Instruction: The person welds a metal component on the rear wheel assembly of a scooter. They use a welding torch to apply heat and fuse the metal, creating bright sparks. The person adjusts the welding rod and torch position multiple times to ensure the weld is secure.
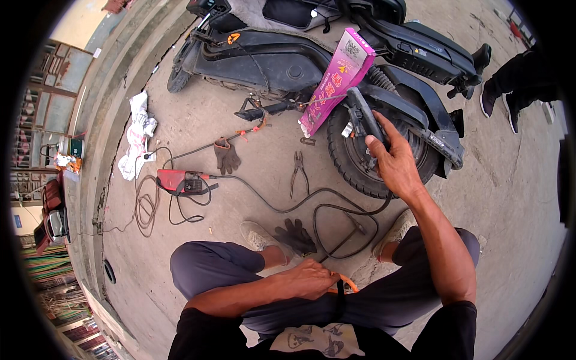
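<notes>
My right hand [396, 159] is closed around a black welding electrode holder [365, 114] beside the scooter's rear wheel [348, 162]. A thin rod [331, 98] sticks out of the holder's jaws to the left, in front of a long pink box [337, 81] leaning on the scooter [270, 60]. The holder's black cable [360, 210] loops over the ground from a red welding machine [172, 180]. Low over my lap, my left hand [309, 279] is closed at the end of an orange curved thing [347, 282] with a black strap; its kind is unclear.
Pliers [297, 174], a brown glove [226, 156], a dark glove [295, 236] and a hammer [345, 239] lie on the concrete. White cloth [138, 135] and coiled cable [146, 210] are at left. Another person's shoes [499, 105] stand at far right.
</notes>
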### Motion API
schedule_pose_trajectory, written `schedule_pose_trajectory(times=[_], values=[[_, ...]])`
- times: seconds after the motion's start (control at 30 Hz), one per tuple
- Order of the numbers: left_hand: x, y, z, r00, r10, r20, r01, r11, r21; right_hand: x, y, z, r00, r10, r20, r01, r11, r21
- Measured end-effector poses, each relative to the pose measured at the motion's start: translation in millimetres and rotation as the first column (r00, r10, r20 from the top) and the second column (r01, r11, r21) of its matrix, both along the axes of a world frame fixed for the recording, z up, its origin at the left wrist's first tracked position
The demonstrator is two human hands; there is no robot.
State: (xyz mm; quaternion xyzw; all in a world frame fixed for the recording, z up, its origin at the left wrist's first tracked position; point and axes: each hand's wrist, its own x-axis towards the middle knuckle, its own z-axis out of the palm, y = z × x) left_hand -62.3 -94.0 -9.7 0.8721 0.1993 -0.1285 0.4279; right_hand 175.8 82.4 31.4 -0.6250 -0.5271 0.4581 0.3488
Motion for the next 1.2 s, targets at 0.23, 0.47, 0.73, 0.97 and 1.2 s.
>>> schedule_pose_trajectory(times=[0.23,0.47,0.73,0.97,1.2], values=[[-1,-1,-3,1.0,-0.003,0.01,0.003,1.0,0.005,0,1,-8,1.0,0.005,-0.01,-0.004,0.999,0.042],[-2,-2,-3,1.0,0.004,0.015,-0.004,1.0,0.013,-1,2,-8,1.0,0.006,-0.012,-0.006,0.999,0.033],[-2,-1,-2,1.0,0.001,0.023,-0.001,1.0,0.024,-1,2,-7,1.0,-0.001,-0.016,0.001,0.999,0.035],[-2,-3,-3,1.0,-0.003,0.012,0.003,1.0,0.025,-2,2,3,1.0,0.01,0.024,-0.01,0.999,-0.033],[-2,-3,-4,1.0,-0.002,0.008,0.002,1.0,0.019,-2,2,-1,1.0,0.007,0.01,-0.007,1.0,0.011]])
